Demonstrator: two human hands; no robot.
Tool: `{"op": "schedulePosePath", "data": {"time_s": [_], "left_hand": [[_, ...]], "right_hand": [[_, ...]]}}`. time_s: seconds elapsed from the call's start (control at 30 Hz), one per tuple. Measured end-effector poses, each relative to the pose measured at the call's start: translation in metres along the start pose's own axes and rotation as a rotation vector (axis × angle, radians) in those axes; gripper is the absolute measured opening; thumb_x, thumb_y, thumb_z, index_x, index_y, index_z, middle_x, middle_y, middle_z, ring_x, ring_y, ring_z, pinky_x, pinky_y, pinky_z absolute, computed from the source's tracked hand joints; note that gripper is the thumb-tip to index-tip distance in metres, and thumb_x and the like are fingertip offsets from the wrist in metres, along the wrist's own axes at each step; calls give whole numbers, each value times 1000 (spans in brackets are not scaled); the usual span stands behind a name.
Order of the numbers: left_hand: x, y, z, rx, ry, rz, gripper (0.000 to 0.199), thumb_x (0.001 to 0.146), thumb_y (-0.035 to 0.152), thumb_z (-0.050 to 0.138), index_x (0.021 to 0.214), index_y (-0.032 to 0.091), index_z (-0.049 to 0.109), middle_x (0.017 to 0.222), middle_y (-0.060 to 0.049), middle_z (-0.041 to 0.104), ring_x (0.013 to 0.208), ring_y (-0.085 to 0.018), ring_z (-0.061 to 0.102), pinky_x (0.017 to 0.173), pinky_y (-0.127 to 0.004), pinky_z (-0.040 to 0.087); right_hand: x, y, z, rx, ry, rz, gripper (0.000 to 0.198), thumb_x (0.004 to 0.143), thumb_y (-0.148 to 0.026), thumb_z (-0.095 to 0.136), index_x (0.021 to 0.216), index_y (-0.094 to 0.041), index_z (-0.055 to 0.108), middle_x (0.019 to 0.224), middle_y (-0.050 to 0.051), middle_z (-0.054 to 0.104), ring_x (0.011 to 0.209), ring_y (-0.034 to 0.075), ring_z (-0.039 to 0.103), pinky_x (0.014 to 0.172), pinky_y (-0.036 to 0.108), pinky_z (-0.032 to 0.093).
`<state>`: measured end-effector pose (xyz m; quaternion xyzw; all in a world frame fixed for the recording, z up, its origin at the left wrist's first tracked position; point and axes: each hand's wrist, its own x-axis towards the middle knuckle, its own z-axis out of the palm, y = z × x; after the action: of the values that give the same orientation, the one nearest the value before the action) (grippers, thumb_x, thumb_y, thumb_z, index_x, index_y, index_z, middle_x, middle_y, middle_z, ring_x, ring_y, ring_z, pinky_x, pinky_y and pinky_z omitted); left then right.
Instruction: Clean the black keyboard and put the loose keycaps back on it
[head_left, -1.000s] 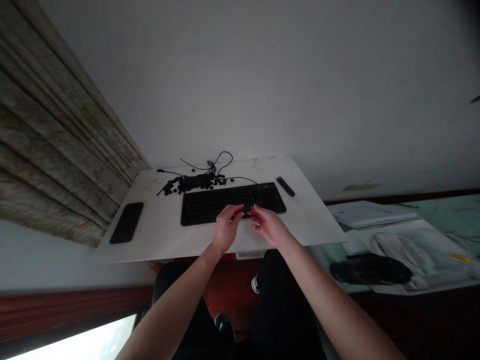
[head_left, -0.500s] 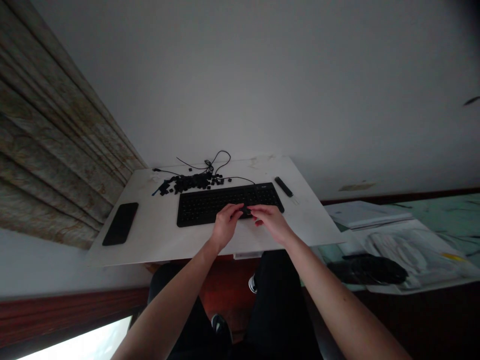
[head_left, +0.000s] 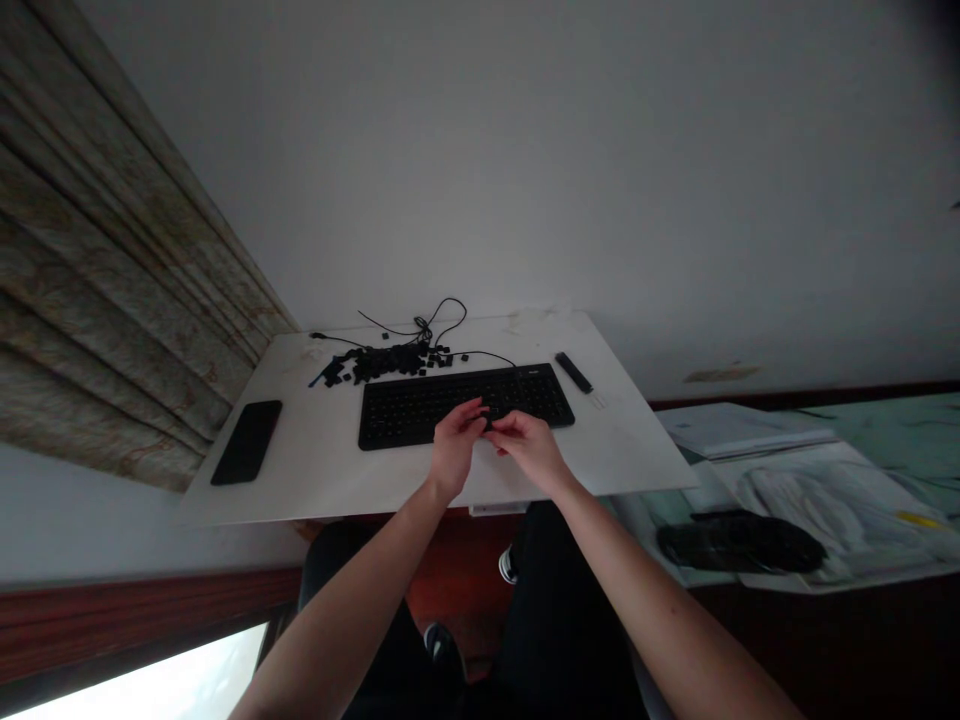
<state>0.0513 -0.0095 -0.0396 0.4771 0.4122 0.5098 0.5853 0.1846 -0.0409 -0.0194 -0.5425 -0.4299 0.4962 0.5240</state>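
A black corded keyboard [head_left: 405, 405] lies on the white table, and both my hands are over its front edge, right of its middle. My left hand [head_left: 456, 440] has its thumb and fingers curled together in a pinch. Close beside it, nearly fingertip to fingertip, my right hand [head_left: 523, 440] is also pinched. What lies between the fingertips is too small and dark to make out. Behind the keyboard spreads a pile of loose black keycaps [head_left: 390, 362].
A black phone [head_left: 247, 443] lies at the table's left. A slim black tool [head_left: 574, 372] with thin pale prongs at its near end lies right of the keyboard. The cable [head_left: 422, 325] loops behind the keycaps. Papers [head_left: 742, 430] and a black bundle [head_left: 742, 542] lie on a surface at right.
My right hand has moved slightly left, bringing its fingertips closer to the left hand's. The whole view has shifted a little; the keyboard and keycap pile look unmoved on the table.
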Motion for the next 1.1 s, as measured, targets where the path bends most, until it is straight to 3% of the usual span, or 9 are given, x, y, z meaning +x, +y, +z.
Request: {"op": "schedulePosePath", "data": {"time_s": [0.07,0.13,0.23,0.37,0.53,0.83,0.97,1.1], "left_hand": [[1,3,-2,20,-22,5,40,82,18,67,123,18,65,110,-10,73,96,-18,68,85,-32,56],[3,7,-5,76,-56,17,43,81,15,68,124,18,64,107,-9,73,88,-16,68,81,-31,57],[5,12,-11,200,-107,62,45,78,12,69,122,21,65,103,-6,72,81,-13,67,76,-28,57],[5,15,-14,210,-92,95,41,76,15,74,116,21,66,100,-4,68,77,-12,67,72,-26,58],[1,13,-12,85,-59,65,22,86,26,66,107,18,66,97,-5,68,83,-14,68,76,-29,59],[1,4,-7,-3,-98,36,26,79,11,65,104,17,65,104,-7,71,99,-19,70,93,-36,55],[12,-3,-5,139,-107,79,28,81,9,60,107,18,65,101,-6,71,95,-17,69,89,-34,56],[38,-5,-12,563,-53,309,31,80,4,53,103,18,67,103,-7,67,94,-19,66,91,-37,54]], "right_hand": [[-1,0,2,-4,19,-25,23,62,-29,84,77,-22,69,69,-1,66,60,13,58,51,25,47],[-1,-2,1,10,10,-29,38,58,-22,86,93,-23,71,73,-3,66,61,13,58,50,23,48],[-2,-5,-4,61,-94,15,52,60,-21,84,111,-25,72,81,-1,69,64,13,61,53,24,52],[-2,-9,-10,141,-140,75,33,70,-33,79,101,-22,77,83,4,73,68,15,65,58,28,55],[-2,-9,-10,164,-64,75,28,67,-37,83,90,-22,78,77,4,74,64,16,66,61,31,56],[2,-2,-15,63,15,86,26,63,-39,84,79,-21,75,73,4,73,66,18,65,56,29,52],[9,5,-21,-11,59,56,25,64,-38,82,80,-20,77,67,2,69,54,13,56,46,26,41],[30,10,-33,-10,87,42,23,64,-35,82,81,-19,78,60,1,66,48,11,51,43,25,37]]}}
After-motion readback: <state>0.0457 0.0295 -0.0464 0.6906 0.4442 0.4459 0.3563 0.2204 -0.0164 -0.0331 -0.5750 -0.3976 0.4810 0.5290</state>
